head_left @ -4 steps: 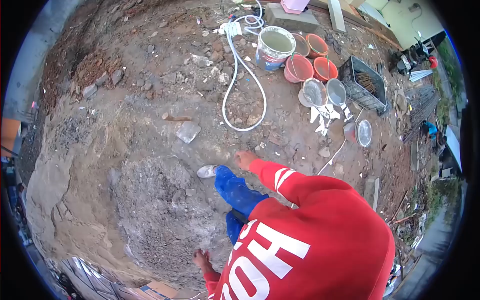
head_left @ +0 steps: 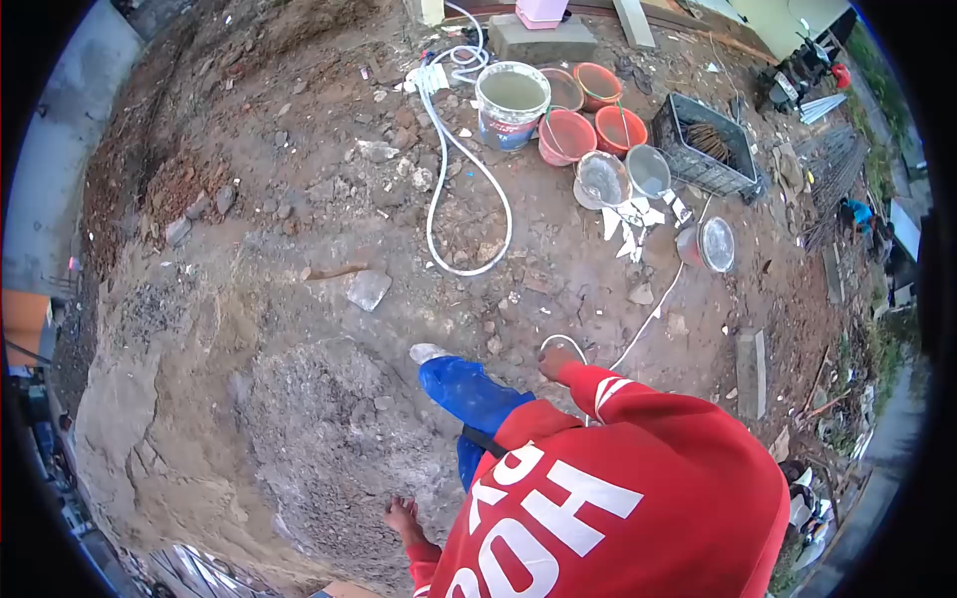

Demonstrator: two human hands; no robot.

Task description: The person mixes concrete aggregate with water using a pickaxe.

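Note:
My right hand [head_left: 556,361], at the end of a red sleeve, hangs with loosely bent fingers and nothing visible in it. A loop of thin white cord [head_left: 568,339] overlaps it in this view. My left hand [head_left: 402,518] hangs low over a mound of grey, gravelly mix [head_left: 339,429], its fingers apart and holding nothing. Below me, one foot in a pale shoe [head_left: 429,353] and a blue trouser leg [head_left: 469,389] show beside the mound. Ahead of it lie a flat grey slab piece [head_left: 369,289] and a short wooden handle [head_left: 335,271].
A white hose [head_left: 508,214] curls over the dirt near a large bucket of water [head_left: 512,92]. Several orange and grey buckets [head_left: 568,137] stand beside a black crate [head_left: 706,145]. Broken white pieces [head_left: 630,224] and another bucket [head_left: 710,244] lie nearby. Sand [head_left: 150,399] covers the left side.
My right hand has swung back to the right, away from above the foot, and the cord loop now shows beside it. The view has shifted slightly; my left hand stays low.

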